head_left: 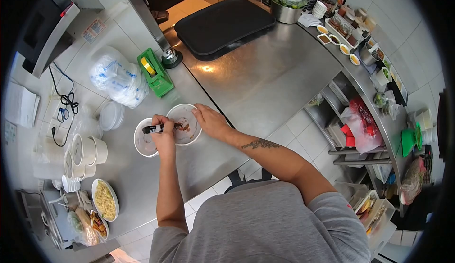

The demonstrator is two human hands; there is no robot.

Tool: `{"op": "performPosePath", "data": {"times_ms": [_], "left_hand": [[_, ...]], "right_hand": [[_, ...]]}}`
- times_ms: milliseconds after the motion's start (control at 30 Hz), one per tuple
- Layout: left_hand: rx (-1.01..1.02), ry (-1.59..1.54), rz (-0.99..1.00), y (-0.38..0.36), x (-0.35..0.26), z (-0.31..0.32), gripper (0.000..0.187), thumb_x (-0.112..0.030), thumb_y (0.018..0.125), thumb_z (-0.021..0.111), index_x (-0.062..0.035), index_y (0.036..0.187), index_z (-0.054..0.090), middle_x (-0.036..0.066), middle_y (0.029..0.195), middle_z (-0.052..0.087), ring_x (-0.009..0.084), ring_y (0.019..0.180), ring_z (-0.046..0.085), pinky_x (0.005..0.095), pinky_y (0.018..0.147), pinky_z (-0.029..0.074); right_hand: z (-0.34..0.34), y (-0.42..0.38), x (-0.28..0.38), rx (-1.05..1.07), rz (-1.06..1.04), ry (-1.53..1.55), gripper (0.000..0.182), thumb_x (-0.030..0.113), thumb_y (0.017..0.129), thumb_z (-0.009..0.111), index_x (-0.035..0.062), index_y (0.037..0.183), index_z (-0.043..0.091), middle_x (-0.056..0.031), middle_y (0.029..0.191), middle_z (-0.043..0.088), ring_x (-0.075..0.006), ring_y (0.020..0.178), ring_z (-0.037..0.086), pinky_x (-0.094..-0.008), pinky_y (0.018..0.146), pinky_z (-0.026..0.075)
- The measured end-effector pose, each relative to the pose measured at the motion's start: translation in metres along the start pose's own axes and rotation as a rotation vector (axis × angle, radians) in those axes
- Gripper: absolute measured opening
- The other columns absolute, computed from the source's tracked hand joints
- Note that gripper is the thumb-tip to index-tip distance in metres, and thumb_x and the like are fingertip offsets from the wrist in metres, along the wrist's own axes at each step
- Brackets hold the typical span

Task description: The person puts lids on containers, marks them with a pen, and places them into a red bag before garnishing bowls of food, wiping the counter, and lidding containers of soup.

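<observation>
My left hand (163,132) is closed around a black marker (152,129), its tip end pointing right over a round white bowl (186,137). This bowl seems to have a clear lid, with reddish-brown patches visible inside. My right hand (213,123) grips the bowl's right rim, thumb and fingers at its edge. A second white bowl (144,144) stands close on the left, partly hidden beneath my left hand and the marker. Both bowls rest on the steel counter (199,168).
Behind the bowls are a green tape dispenser (155,73), bagged plastic lids (118,76) and a black tray (222,26). Stacked white tubs (85,151) and a dish of yellow food (105,200) stand left. Sauce cups (344,49) line the right shelf.
</observation>
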State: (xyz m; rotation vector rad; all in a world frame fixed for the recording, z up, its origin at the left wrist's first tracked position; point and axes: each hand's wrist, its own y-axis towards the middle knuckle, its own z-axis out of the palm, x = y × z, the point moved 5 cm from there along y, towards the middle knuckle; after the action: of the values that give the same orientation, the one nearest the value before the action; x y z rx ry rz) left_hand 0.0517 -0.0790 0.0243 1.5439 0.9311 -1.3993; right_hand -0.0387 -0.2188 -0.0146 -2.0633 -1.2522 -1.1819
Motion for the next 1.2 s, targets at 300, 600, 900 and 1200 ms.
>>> {"op": "performPosePath", "data": {"times_ms": [300,600,900,1200], "left_hand": [[0.051,0.059,-0.009,-0.013,-0.007,0.030,0.016,-0.006,0.080,0.062,-0.0054,0.077,0.046,0.001,0.070,0.049,0.0071,0.056,0.050,0.0221,0.048,0.046],[0.106,0.067,-0.023,-0.012,-0.004,0.028,0.014,-0.006,0.079,0.063,-0.0048,0.078,0.049,0.001,0.069,0.052,0.0080,0.056,0.051,0.0222,0.051,0.046],[-0.231,-0.117,0.151,0.013,-0.019,-0.064,0.013,-0.005,0.078,0.064,-0.0063,0.076,0.051,0.001,0.069,0.052,0.0085,0.062,0.049,0.0215,0.053,0.038],[-0.415,-0.101,0.064,-0.003,0.021,-0.139,0.010,-0.003,0.076,0.056,-0.0064,0.075,0.047,0.000,0.071,0.047,0.0093,0.062,0.046,0.0235,0.052,0.040]], "right_hand": [[-0.003,-0.001,0.002,0.051,0.072,0.024,0.044,0.036,0.096,0.030,0.0032,0.121,0.047,-0.0204,0.117,0.055,-0.0364,0.106,0.052,-0.0412,0.090,0.042],[-0.004,-0.002,0.004,0.041,0.066,0.005,0.044,0.036,0.096,0.030,0.0035,0.120,0.048,-0.0207,0.116,0.055,-0.0360,0.105,0.053,-0.0416,0.089,0.042],[-0.027,0.016,0.023,-0.313,-0.125,-0.370,0.029,0.020,0.090,0.047,0.0047,0.115,0.051,-0.0174,0.097,0.060,-0.0355,0.083,0.059,-0.0461,0.074,0.047],[0.066,0.033,0.113,0.030,-0.676,-0.636,0.025,0.019,0.081,0.056,0.0059,0.101,0.062,-0.0095,0.092,0.059,-0.0257,0.081,0.061,-0.0396,0.078,0.042]]}}
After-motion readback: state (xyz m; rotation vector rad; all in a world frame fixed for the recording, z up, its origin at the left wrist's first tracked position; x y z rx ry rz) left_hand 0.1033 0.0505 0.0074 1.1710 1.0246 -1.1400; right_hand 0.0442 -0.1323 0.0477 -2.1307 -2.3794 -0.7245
